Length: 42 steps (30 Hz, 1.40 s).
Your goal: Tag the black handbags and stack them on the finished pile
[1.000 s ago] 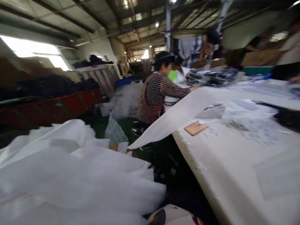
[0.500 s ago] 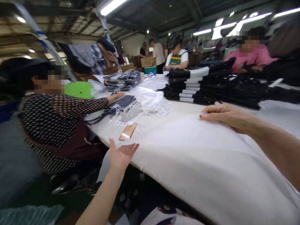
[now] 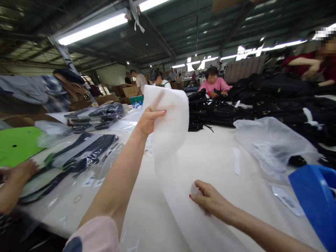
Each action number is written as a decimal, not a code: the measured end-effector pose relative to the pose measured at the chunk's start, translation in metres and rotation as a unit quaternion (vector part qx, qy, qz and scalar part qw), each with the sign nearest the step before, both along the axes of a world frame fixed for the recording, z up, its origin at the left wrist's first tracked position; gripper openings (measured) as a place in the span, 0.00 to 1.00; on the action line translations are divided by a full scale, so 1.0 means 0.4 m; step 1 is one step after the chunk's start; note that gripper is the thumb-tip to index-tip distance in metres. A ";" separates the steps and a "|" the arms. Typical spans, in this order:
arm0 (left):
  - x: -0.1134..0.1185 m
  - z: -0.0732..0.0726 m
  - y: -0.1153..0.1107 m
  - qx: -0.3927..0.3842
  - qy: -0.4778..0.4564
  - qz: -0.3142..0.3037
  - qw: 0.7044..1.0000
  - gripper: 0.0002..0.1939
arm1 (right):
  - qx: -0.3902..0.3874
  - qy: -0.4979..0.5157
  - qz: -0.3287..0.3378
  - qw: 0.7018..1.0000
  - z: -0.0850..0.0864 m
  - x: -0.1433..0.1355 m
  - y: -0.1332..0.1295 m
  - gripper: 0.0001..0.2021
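Note:
A long, thin white translucent sheet [image 3: 170, 140] is raised above the white table [image 3: 220, 161]. Its top end curls over, and its lower part runs down toward me. My left hand [image 3: 149, 120] is closed on the sheet's left edge near the top, the fingers partly behind it. Lower and to the right, my right hand [image 3: 211, 199] is closed with thumb and fingers pinching the sheet's right edge. Part of the sheet's lower end goes out of the bottom of the view.
Bagged dark garments [image 3: 86, 150] lie at left beside a co-worker's hand [image 3: 23, 171] and a green board [image 3: 19, 145]. Black garments [image 3: 252, 98] are heaped across the back right. A plastic bag [image 3: 273, 143] and a blue plastic object [image 3: 312, 203] are on the right.
My left hand was open with fingers spread near the table edge; now it is raised and grips the sheet. My right hand has moved lower on the sheet. The view has turned right.

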State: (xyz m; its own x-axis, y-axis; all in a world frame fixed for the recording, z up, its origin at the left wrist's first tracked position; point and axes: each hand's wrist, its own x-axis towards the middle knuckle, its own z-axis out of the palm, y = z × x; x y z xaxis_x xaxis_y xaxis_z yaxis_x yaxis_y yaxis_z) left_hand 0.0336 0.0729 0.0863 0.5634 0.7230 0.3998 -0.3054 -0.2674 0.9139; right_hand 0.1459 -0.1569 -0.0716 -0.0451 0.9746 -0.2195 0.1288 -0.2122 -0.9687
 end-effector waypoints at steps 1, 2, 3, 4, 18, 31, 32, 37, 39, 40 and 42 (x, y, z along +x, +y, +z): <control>0.055 -0.022 0.041 -0.004 0.028 0.006 1.000 0.31 | 0.006 0.025 -0.038 0.999 -0.020 -0.013 0.010 0.10; 0.104 -0.055 0.078 -0.013 0.073 0.034 0.997 0.31 | 0.006 0.049 -0.074 0.996 -0.042 -0.023 0.021 0.09; 0.144 -0.098 0.109 -0.030 0.141 0.092 0.985 0.29 | 0.002 0.065 -0.112 0.992 -0.066 -0.032 0.031 0.09; 0.176 -0.149 0.131 -0.050 0.212 0.164 0.962 0.28 | -0.005 0.070 -0.149 0.986 -0.091 -0.039 0.041 0.10; 0.137 -0.402 0.136 -0.173 0.272 0.174 0.930 0.26 | -0.015 -0.031 -0.165 0.986 -0.278 -0.093 0.056 0.13; 0.146 -0.555 0.161 -0.189 0.310 0.177 0.915 0.05 | -0.003 0.009 -0.157 0.988 -0.269 -0.070 0.050 0.19; 0.150 -0.568 0.180 -0.184 0.316 0.191 0.911 0.05 | -0.002 0.002 -0.158 0.987 -0.272 -0.069 0.052 0.19; 0.176 -0.597 0.244 -0.116 0.388 0.250 0.879 0.06 | -0.010 -0.068 -0.163 0.984 -0.279 -0.073 0.057 0.19; 0.188 -0.604 0.250 -0.075 0.424 0.277 0.859 0.09 | -0.018 -0.100 -0.182 0.978 -0.280 -0.077 0.059 0.20; 0.194 -0.608 0.248 -0.058 0.436 0.292 0.849 0.14 | -0.021 -0.108 -0.191 0.975 -0.282 -0.079 0.060 0.21; 0.204 -0.619 0.236 0.009 0.460 0.317 0.830 0.25 | -0.022 -0.108 -0.199 0.974 -0.291 -0.083 0.064 0.24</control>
State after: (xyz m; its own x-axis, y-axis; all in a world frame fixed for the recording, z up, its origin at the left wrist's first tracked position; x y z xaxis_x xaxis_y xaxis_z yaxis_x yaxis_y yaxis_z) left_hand 0.1152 0.1672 -0.1613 0.1459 0.9890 0.0260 0.7261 -0.1249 0.6762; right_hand 0.1128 -0.1315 -0.1879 0.3869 0.8945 -0.2240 0.2278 -0.3281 -0.9168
